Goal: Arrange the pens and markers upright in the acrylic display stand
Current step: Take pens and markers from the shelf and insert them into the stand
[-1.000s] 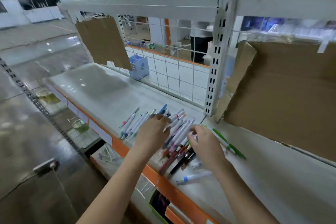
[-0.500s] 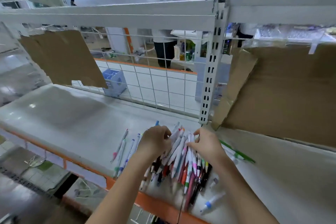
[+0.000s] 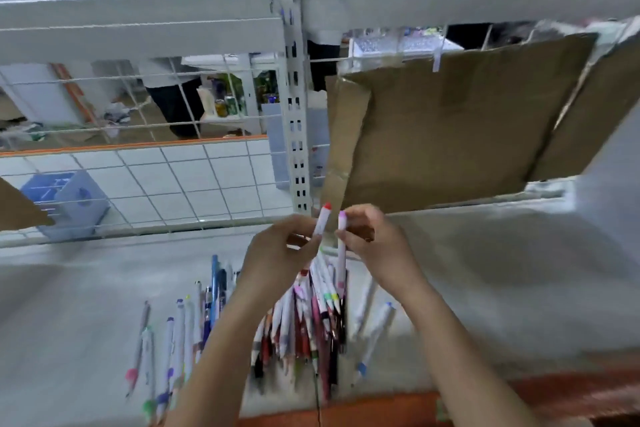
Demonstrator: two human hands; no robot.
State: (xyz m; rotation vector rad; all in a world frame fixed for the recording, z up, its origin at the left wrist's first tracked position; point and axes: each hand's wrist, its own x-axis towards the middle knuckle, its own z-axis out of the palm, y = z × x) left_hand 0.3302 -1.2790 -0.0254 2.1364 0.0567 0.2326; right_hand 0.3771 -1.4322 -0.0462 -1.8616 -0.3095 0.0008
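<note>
So both hands are pinching pens mid-frame, left hand (image 3: 280, 253) on a red-capped pen (image 3: 322, 220), right hand (image 3: 372, 241) on a pink-capped one (image 3: 342, 253), and that blurry blue stand (image 3: 67, 201) at left looks far enough that a loose pinch could drop one.

A red-capped white marker (image 3: 322, 220) and a pink-capped one (image 3: 342, 246) are held upright above a heap of pens (image 3: 308, 319) near the shelf's (image 3: 485, 288) front edge. A bluish stand (image 3: 65, 199) is seen at the back left.
</note>
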